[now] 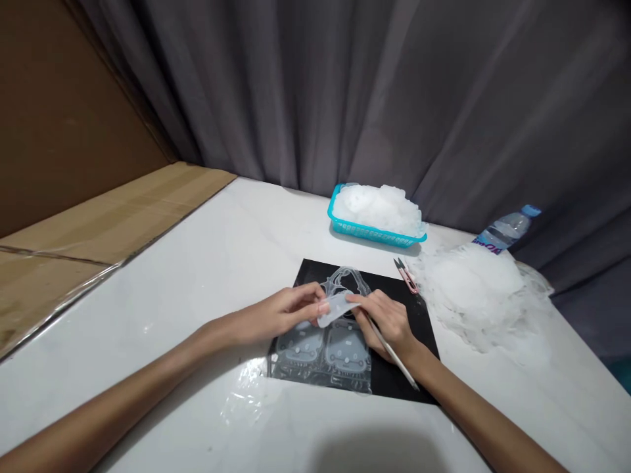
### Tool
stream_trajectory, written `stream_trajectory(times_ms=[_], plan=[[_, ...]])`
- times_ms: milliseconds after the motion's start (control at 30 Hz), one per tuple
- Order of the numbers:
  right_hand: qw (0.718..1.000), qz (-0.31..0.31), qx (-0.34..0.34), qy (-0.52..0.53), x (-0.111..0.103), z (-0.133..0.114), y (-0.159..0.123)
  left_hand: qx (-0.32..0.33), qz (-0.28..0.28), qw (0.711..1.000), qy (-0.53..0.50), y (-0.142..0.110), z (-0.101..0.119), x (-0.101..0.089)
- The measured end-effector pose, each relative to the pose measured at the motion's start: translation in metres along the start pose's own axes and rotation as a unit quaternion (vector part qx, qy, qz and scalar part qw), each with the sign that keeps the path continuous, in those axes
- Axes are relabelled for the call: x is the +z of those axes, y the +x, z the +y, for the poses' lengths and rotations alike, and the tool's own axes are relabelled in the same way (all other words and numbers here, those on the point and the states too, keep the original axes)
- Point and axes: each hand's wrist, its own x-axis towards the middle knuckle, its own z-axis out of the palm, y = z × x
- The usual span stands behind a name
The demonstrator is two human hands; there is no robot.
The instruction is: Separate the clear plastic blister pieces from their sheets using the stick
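My left hand (302, 307) pinches the left end of a thin, translucent white plastic piece (334, 310). At the piece's other end are the fingertips of my right hand (387, 320), which also holds a slim, pale stick-like tool (397, 360) slanting down toward the wrist. Both hands are over a black mat (409, 387). Beneath them lies a clear plastic sheet (320, 378) with rounded square shapes (348, 348) moulded in it. A looped clear plastic frame (345, 272) shows just beyond the fingers. The tool's tip is hidden by my right hand.
A turquoise basket (372, 233) heaped with white translucent pieces stands at the back. Pink-handled thread snips (405, 274) lie by the mat's right edge. Further right is a pile of translucent plastic (478, 282), with a water bottle (507, 228) behind it. Cardboard (123, 203) borders the left.
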Motion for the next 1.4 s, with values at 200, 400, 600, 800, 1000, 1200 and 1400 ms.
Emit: stream_trajectory(times_ms=[200,400,600,800,1000,1200,1400], plan=[[0.939,-0.003,0.314,0.14,-0.015,0.013,0.042,0.033,-0.001,0.989,0.146,-0.006,-0.004,0.012],[0.917,-0.024,0.372,0.141,-0.025,0.073,0.115,0.091,0.008,0.952,0.294,-0.008,-0.015,0.025],[0.89,-0.056,0.43,0.138,0.001,0.121,0.182,0.093,0.014,0.945,0.314,-0.009,-0.02,0.028],[0.829,-0.027,0.55,0.101,0.013,0.15,0.211,0.08,0.006,0.944,0.319,-0.012,-0.019,0.03],[0.788,-0.007,0.597,0.148,0.006,0.161,0.207,0.084,0.006,0.943,0.322,-0.012,-0.02,0.031],[0.834,0.087,0.512,0.186,-0.014,0.133,0.173,0.096,0.004,0.939,0.331,-0.012,-0.022,0.032],[0.892,-0.003,0.396,0.219,-0.037,0.055,0.099,0.132,0.05,0.918,0.37,-0.006,-0.021,0.033]])
